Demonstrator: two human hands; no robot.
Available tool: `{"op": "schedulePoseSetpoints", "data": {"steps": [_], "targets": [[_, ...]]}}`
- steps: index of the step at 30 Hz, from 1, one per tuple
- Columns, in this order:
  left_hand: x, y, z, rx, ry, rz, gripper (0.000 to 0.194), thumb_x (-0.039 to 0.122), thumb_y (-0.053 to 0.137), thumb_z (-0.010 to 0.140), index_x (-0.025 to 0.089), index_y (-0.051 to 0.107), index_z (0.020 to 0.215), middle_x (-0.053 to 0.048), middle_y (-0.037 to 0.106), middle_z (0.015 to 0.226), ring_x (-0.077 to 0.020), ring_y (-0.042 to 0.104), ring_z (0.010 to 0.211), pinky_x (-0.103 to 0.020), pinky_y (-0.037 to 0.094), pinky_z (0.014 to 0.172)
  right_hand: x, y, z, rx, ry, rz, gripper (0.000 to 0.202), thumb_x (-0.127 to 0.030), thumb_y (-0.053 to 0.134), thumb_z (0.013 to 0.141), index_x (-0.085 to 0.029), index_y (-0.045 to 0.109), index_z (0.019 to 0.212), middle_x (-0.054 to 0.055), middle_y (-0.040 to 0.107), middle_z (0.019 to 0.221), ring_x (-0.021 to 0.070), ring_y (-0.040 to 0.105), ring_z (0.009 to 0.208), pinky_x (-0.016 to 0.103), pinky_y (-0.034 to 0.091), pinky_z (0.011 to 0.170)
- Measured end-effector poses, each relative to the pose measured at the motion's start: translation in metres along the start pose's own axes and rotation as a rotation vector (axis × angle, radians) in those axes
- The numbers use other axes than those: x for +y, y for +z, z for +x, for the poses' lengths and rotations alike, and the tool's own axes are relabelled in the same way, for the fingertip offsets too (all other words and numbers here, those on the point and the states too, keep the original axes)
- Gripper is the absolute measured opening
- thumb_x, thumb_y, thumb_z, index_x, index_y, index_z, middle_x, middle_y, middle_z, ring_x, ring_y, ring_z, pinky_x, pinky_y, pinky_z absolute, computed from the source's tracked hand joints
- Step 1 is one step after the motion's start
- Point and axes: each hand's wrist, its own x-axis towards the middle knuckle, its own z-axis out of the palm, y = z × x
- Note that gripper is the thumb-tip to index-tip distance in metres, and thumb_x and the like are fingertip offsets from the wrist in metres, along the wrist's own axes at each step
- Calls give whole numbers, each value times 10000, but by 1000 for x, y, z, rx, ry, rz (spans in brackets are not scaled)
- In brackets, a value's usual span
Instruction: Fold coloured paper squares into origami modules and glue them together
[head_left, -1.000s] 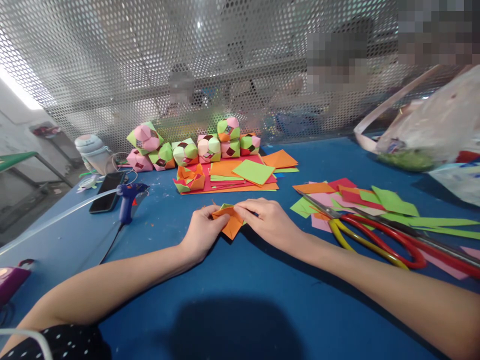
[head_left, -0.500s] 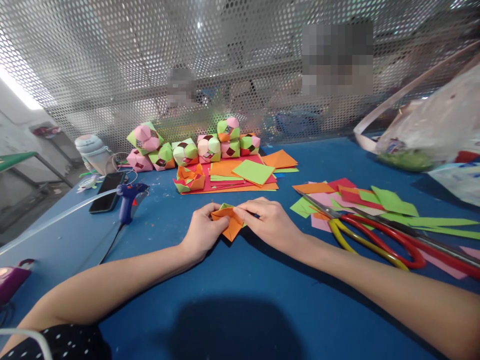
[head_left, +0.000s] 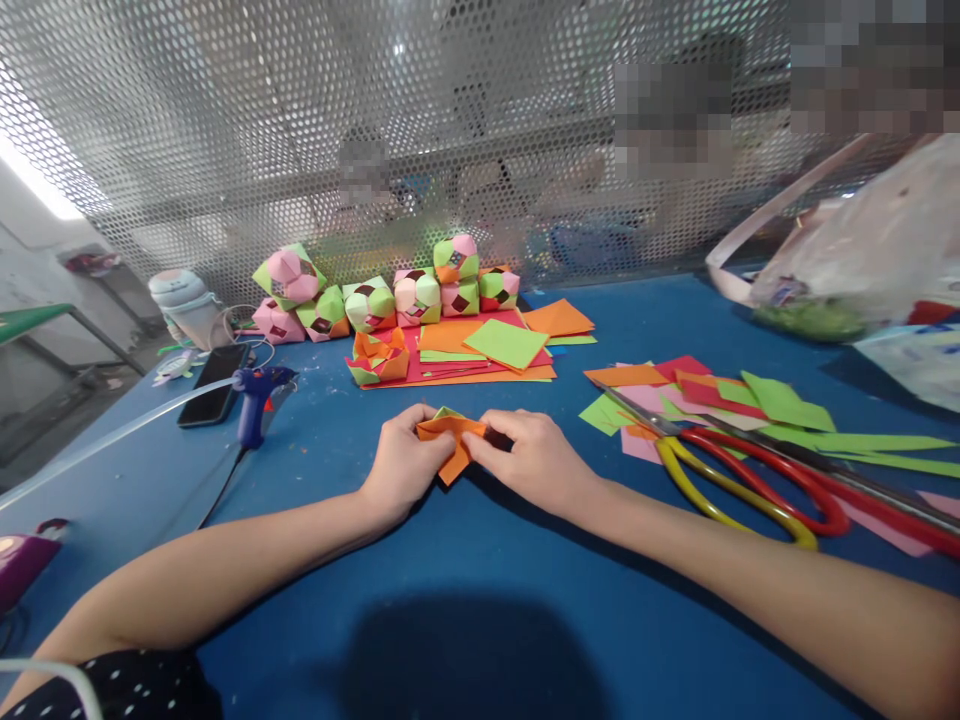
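Both hands grip a small folded orange origami paper piece, with a bit of green showing at its top edge. My left hand is closed on its left side, thumb pressed on the orange face. My right hand pinches the right side with thumb and fingers, and the fingers behind the paper are hidden. Just beyond them sits a partly assembled red, orange and green paper piece. Next to it lies a stack of coloured paper squares with a green sheet on top.
Several folded paper balls line the back by a perforated metal screen. On the left are a blue glue gun, a phone and a cup. Scissors and paper scraps lie right, near a plastic bag.
The right thumb has come down onto the front of the orange paper, and its right side is now folded in more. The left hand keeps its hold.
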Motion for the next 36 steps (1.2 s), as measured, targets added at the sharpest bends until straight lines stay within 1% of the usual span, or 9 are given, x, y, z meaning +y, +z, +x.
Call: {"op": "schedulePoseSetpoints", "data": {"steps": [4,6,9,11,17,21,27,31,36], "targets": [[-1,0,0,-11,-6,-1,76,130,550,628,147,563,701,57,518,613,-72,458,563,-180,371,535,0,0,0,-14,18,-18,298,-278,495,806,-199,407,533,-35,460,502,112,395,505,264,308,558],[-1,0,0,-18,-15,-6,78,141,560,629,148,564,706,54,522,617,-76,463,564,-183,375,535,0,0,0,-21,25,13,260,-280,496,808,-199,454,565,-31,484,525,117,422,518,265,324,558],[-1,0,1,-45,-20,19,89,192,595,639,145,569,710,37,547,650,-89,484,592,-194,388,551,-1,-2,0,10,18,146,102,-283,529,804,-193,563,769,-3,591,698,132,519,625,260,387,605],[-2,0,1,-76,-10,61,95,210,598,647,142,570,707,28,557,664,-95,490,611,-200,394,567,-2,-2,0,46,-4,232,101,-258,544,801,-190,574,870,11,616,790,136,551,694,257,420,649],[-3,1,1,-135,24,98,67,174,560,666,143,570,725,41,538,651,-82,472,599,-191,383,570,0,-1,1,86,-51,306,59,-184,523,811,-184,574,783,3,608,737,122,556,669,243,438,639],[-1,2,1,-138,2,16,91,173,576,676,142,593,759,34,567,680,-89,509,627,-195,404,597,3,-1,1,109,-33,302,58,-198,530,806,-185,583,787,0,613,730,124,562,664,246,447,637],[2,2,0,-169,-7,-119,145,250,593,732,139,651,805,-12,638,792,-127,568,732,-234,449,684,2,-2,2,117,19,305,71,-210,526,805,-184,574,760,-7,601,694,118,551,623,238,444,592],[0,3,-1,-153,-24,-93,139,251,605,730,135,658,785,-9,638,751,-123,563,689,-237,448,661,3,-2,1,114,16,296,65,-210,530,807,-182,566,761,-8,592,693,117,549,627,236,442,600],[-5,3,-1,-164,-11,-86,72,183,619,695,132,639,743,6,621,713,-105,545,654,-214,435,625,0,-2,-4,99,11,276,93,-250,535,814,-194,570,749,-5,596,699,129,554,644,246,448,628]]}}
